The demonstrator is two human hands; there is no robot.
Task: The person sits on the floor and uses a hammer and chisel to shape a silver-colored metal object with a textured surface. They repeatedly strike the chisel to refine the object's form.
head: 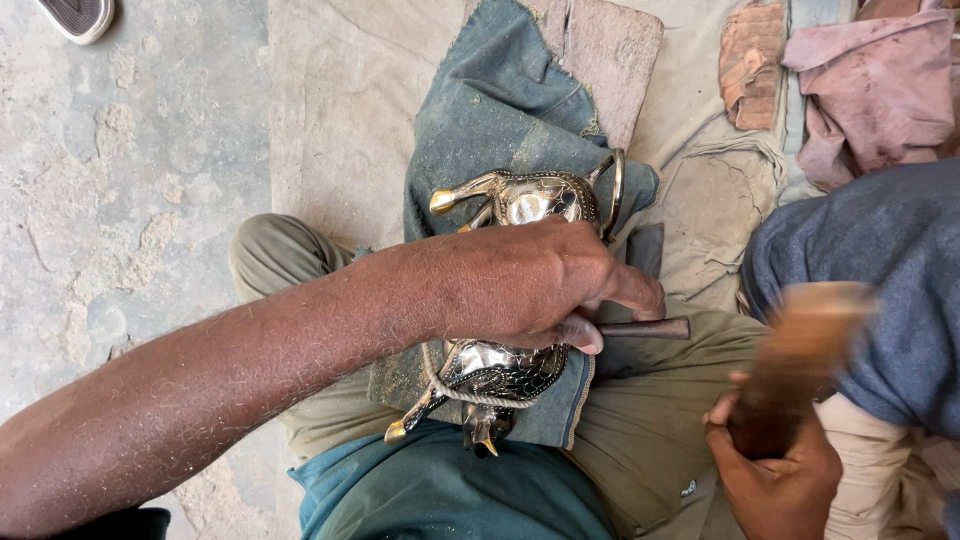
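Brass figurine [510,290] lies on denim cloth [500,100] across the lap; left hand [530,285] clamps a chisel [645,328] against it, right hand [775,470] grips a blurred wooden mallet [800,350].

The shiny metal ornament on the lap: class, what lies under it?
Under the metal ornament lies a blue-green cloth spread over the lap. A rope loops around it. The left hand covers its middle, hiding what lies there.

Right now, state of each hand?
Left hand: closed on a thin metal tool, pressing on the metal figurine.
Right hand: closed on a wooden mallet.
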